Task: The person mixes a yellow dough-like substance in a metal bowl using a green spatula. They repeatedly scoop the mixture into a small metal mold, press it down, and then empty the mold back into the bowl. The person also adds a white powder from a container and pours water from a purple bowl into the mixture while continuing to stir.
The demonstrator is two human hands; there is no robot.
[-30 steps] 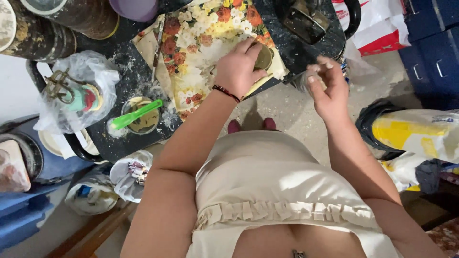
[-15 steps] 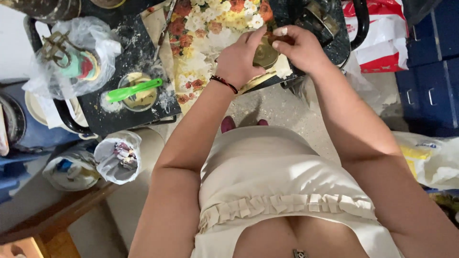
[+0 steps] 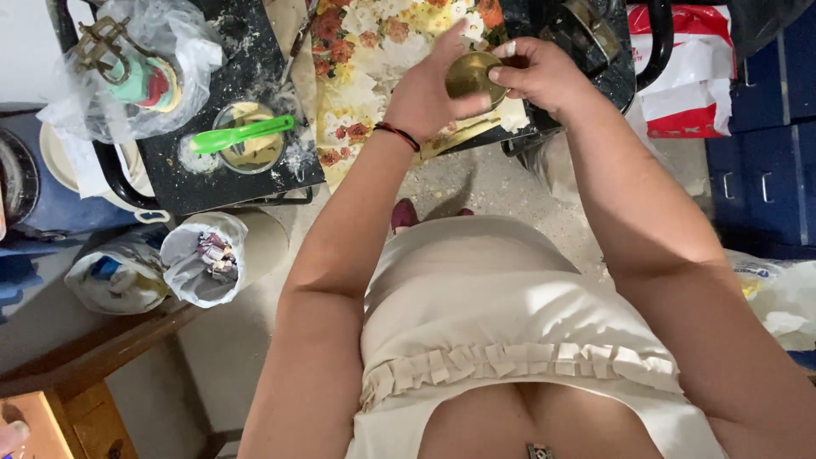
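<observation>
Head view shows a small round brass-coloured tin [image 3: 473,75] held up between both hands, just above a flower-printed cloth [image 3: 374,59] that covers part of the dark table [image 3: 255,183]. The left hand [image 3: 425,98] cups the tin from the side and beneath, its fingers [image 3: 450,42] curled round the far wall and clamped on it; the right hand [image 3: 535,76] comes in from the other side, its fingers [image 3: 501,53] pinched on the tin's rim. Whether the rim piece is a separate lid cannot be told from here. As a judgement, the step looks like a two-handed twist or seat at the rim, and it goes best if the left hand keeps the body of the tin level and fixed while only the right hand turns, with the grip spread round the rim rather than squeezed at one spot, so the thin wall does not dent and nothing tips out. Keeping the tin low over the cloth means a slip lands softly. Off to the left on the table stands a glass jar [image 3: 248,140] with a green spatula [image 3: 240,134] lying across its mouth, white powder dusted about it; beyond that sits a clear plastic bag [image 3: 170,76] with coloured things inside. A red and white bag [image 3: 693,85] lies near the right arm.
</observation>
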